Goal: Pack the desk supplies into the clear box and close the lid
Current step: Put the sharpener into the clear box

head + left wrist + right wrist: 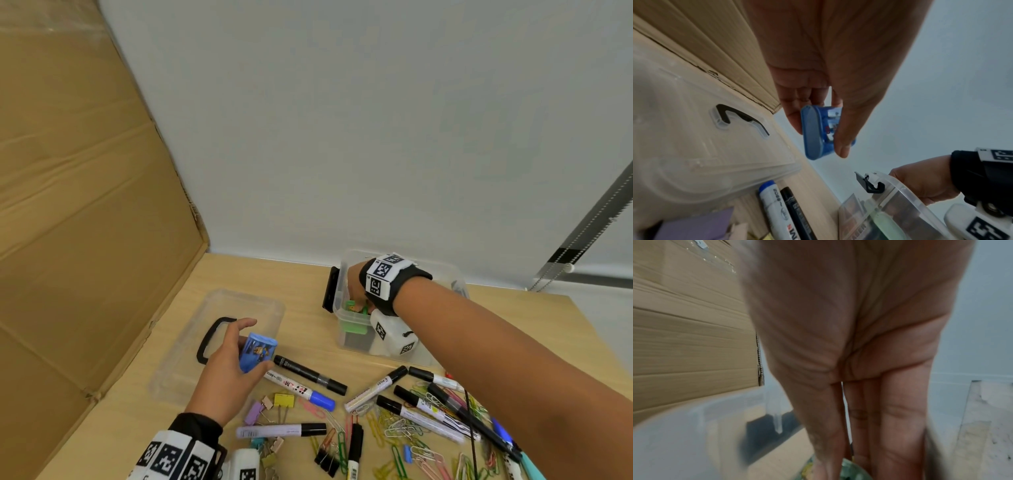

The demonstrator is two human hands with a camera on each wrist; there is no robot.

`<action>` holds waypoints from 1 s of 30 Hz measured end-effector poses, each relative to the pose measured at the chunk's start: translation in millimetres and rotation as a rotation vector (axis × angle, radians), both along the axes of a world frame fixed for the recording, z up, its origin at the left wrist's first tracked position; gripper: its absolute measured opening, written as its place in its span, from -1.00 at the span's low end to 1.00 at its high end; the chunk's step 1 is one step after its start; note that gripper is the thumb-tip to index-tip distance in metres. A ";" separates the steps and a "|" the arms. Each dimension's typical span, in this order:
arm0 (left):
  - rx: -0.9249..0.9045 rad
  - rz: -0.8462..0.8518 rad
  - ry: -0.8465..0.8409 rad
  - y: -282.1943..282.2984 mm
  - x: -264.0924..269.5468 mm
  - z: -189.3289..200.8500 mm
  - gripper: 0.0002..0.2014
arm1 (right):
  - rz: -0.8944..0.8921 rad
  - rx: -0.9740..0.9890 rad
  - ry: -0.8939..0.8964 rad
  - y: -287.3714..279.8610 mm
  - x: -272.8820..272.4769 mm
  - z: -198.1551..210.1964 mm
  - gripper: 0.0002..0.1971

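My left hand (258,346) (820,139) pinches a blue pencil sharpener (255,354) (813,133) between thumb and fingers, lifted just above the desk beside the lid. The clear box (442,270) (900,188) (694,426) stands open at the back right. My right hand (356,291) (846,467) reaches down into its left end, thumb and fingertips closed around a green sharpener (354,306) (851,470); this view is blurred. The clear lid (239,301) (694,146) with its black handle (209,339) lies flat on the left.
Markers (308,375), binder clips (274,404) and several coloured paper clips (404,431) are strewn over the near part of the wooden desk (291,284). A cardboard sheet (85,205) leans along the left. A white wall stands behind the box.
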State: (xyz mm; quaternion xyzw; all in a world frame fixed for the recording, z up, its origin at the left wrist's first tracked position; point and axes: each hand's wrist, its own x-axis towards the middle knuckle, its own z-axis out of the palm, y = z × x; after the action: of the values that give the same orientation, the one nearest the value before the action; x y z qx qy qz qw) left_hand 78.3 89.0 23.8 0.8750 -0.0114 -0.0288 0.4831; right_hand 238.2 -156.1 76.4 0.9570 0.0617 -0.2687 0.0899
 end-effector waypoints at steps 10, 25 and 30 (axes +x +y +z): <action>-0.079 -0.023 -0.083 -29.1 -1.6 27.8 -0.28 | -0.120 0.778 -0.384 -28.3 -68.7 53.5 -0.76; 0.190 -0.228 -0.275 -142.3 74.0 29.2 -0.46 | -0.236 0.987 -0.606 -80.1 -85.5 47.9 -0.64; 0.318 -0.310 -0.213 -147.3 77.4 4.6 -0.47 | -0.224 0.652 -0.447 -51.6 -43.6 33.8 -0.60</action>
State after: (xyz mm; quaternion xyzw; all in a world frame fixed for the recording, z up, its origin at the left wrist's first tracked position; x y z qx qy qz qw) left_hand 155.7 -58.3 28.4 0.9259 -0.1918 -0.0115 0.3251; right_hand 194.6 -207.7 110.1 0.9709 0.0182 -0.0286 -0.2369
